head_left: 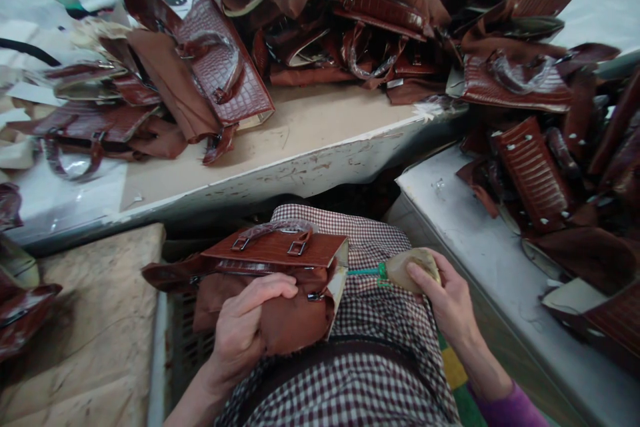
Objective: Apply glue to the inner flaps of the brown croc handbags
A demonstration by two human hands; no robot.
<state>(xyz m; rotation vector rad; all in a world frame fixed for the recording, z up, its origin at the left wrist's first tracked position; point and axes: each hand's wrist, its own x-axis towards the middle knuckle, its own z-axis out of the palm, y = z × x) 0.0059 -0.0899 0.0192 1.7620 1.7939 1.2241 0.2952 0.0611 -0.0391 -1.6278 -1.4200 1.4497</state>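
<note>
On my lap rests a brown crocodile-patterned handbag [280, 250], its lining turned out and its handle wrapped in clear plastic. My left hand [245, 320] is closed on the brown lining at the near side of the bag. In my right hand [445, 290] is a squeeze bottle [407, 269], yellowish and soft, with a green cap and a thin blue-green nozzle. The nozzle's tip points left and meets the pale edge at the bag's right end. A checked apron [370, 320] covers my lap beneath both.
A large heap of brown handbag pieces [380, 7] lies on the table [320, 120] ahead. More bag parts [535, 173] are piled on the white surface [450, 193] at my right. A stained board [90, 320] stands at my left, and a dark crate [187, 327] sits beside my lap.
</note>
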